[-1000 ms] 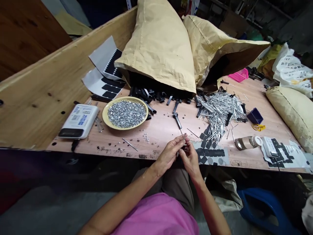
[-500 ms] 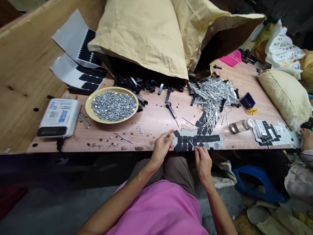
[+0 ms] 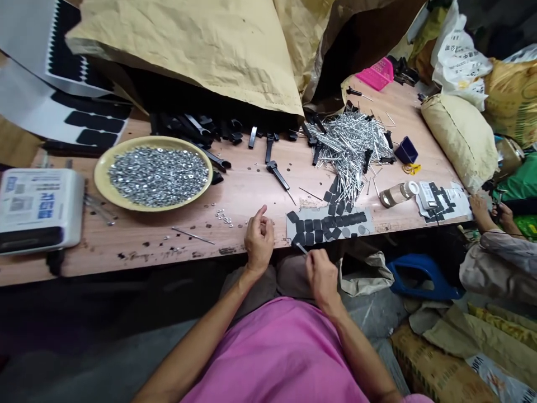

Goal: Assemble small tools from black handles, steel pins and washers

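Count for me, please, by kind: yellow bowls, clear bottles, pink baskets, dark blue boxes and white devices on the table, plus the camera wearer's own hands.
Yellow bowl: 1
Clear bottle: 1
Pink basket: 1
Dark blue box: 1
White devices: 2
Hands: 2, left hand and right hand
Total: 8

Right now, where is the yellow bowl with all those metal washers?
In the head camera's view, the yellow bowl sits on the left part of the table, right of the white box and left of the person's left hand.
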A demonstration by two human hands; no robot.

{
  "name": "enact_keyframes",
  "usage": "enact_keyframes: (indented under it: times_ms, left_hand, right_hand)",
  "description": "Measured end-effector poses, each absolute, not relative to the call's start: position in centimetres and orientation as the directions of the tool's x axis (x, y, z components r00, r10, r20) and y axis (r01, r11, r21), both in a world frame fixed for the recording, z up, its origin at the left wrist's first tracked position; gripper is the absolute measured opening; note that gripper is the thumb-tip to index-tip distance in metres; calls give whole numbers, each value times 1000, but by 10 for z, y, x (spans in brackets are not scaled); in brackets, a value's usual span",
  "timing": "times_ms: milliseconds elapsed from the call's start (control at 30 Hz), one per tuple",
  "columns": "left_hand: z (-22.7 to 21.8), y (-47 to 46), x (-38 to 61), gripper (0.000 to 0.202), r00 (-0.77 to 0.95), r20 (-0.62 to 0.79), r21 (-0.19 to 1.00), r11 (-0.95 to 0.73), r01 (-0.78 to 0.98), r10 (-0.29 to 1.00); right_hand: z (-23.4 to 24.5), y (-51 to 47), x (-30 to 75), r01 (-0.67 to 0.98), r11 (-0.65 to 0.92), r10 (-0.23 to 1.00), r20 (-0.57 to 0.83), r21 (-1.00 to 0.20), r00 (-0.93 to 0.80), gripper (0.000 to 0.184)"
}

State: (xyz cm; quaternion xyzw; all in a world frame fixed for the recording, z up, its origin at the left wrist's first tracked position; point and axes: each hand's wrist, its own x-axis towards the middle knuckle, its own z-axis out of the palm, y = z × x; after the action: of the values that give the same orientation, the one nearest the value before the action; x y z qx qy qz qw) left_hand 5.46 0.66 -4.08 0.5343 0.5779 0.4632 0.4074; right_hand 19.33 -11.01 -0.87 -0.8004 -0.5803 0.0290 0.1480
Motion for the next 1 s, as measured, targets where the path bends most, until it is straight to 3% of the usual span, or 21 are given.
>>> enact_keyframes:
  times_ms: [133,267,400,533,667,800,1000]
  left_hand:
    - [-50,8,55,38,-143,59,975,-26,223,988]
    - [-53,9,56,38,-177,91,970,-47,238,980]
    - [-53,10,56,38,-183,94,963,-43,266,979]
    - [-52,10,56,39,-185,108,955,-50,292,977]
    - [-52,10,56,40,-183,108,953,-49,298,977]
    - [-54,11,58,41,-171,110,941,-47,334,979]
    - [-50,15,59,39,-81,188,879,-131,458,979]
  right_hand:
    - [-4,-111,204,869,-459,860,152,-185,487,25]
    - [-6,-109,200,944,-282,955,42,-170,293,22]
    - [-7,-105,195,880,-454,875,116,-143,470,23]
    - [-9,-105,188,938,-306,946,61,-160,319,24]
    - [-13,-107,188,900,-417,897,101,-128,430,24]
    - [-20,-109,180,925,-370,923,76,-88,376,25]
    - [-16,-109,190,919,-371,923,59,-132,381,24]
